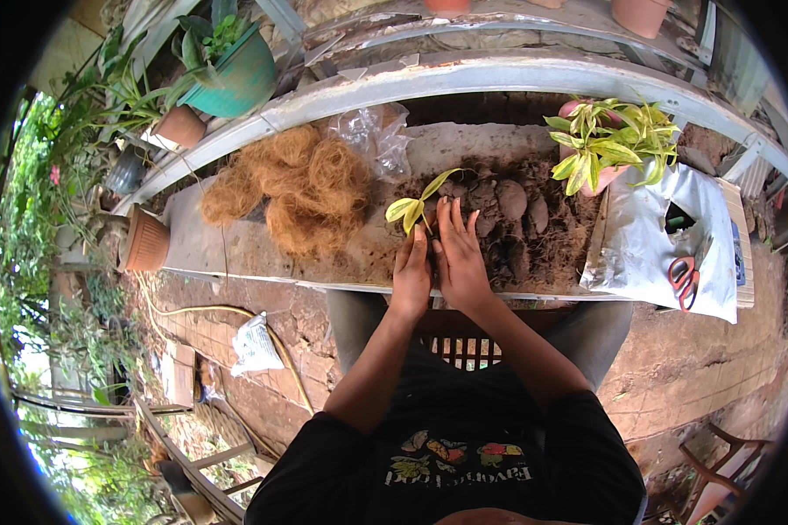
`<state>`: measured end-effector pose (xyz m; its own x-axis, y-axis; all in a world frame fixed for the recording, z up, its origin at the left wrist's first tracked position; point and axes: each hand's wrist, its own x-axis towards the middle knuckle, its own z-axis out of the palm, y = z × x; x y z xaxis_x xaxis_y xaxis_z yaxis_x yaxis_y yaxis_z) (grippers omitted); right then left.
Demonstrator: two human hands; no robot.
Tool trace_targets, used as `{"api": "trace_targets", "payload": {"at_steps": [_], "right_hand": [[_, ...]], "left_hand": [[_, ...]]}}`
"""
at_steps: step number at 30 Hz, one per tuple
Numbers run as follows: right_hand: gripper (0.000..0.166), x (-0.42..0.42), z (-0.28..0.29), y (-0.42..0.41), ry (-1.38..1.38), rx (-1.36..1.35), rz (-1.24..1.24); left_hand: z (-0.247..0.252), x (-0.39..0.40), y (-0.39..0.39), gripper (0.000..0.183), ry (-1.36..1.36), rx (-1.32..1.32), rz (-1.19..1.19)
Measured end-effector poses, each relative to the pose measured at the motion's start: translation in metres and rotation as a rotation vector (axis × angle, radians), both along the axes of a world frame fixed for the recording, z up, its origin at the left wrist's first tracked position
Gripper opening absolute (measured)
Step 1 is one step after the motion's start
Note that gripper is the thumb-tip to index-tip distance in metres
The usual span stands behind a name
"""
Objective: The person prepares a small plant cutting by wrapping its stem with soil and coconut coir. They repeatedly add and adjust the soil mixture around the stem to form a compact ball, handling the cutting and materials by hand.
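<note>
My left hand (411, 275) and my right hand (460, 266) face each other just above the bench's front edge, with the base of a leafy plant cutting (415, 209) between them. Its yellow-green leaves stick up beyond my fingertips. What lies between the palms is hidden. My right fingers are stretched out flat. Beyond that hand, dark soil (492, 252) covers the bench top, with several rounded soil lumps (512, 200) in it. To the left sits a loose heap of brown coconut fibre (302, 190).
A clear plastic bag (373, 141) lies behind the fibre. At right are a potted variegated plant (607, 147), a white plastic sack (643, 243) and orange-handled scissors (683, 282) on it. A terracotta-coloured pot (146, 241) stands by the bench's left end. A hose (289, 357) crosses the floor.
</note>
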<state>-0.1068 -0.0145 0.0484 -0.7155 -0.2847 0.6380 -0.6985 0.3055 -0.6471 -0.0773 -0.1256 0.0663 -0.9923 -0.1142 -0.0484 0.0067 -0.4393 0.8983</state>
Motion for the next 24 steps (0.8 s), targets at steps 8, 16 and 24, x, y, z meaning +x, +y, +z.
{"api": "trace_targets", "payload": {"at_steps": [8, 16, 24], "right_hand": [[0.084, 0.002, 0.002, 0.001, 0.002, 0.011, 0.055], [0.094, 0.010, 0.011, 0.006, -0.045, 0.105, 0.181], [0.098, 0.013, 0.023, 0.011, -0.105, 0.107, 0.262]], "left_hand": [[0.027, 0.005, 0.007, 0.057, 0.029, -0.325, -0.024], [0.009, 0.000, -0.007, 0.044, 0.066, -0.286, -0.078], [0.011, 0.001, -0.010, 0.037, 0.043, -0.258, -0.073]]}}
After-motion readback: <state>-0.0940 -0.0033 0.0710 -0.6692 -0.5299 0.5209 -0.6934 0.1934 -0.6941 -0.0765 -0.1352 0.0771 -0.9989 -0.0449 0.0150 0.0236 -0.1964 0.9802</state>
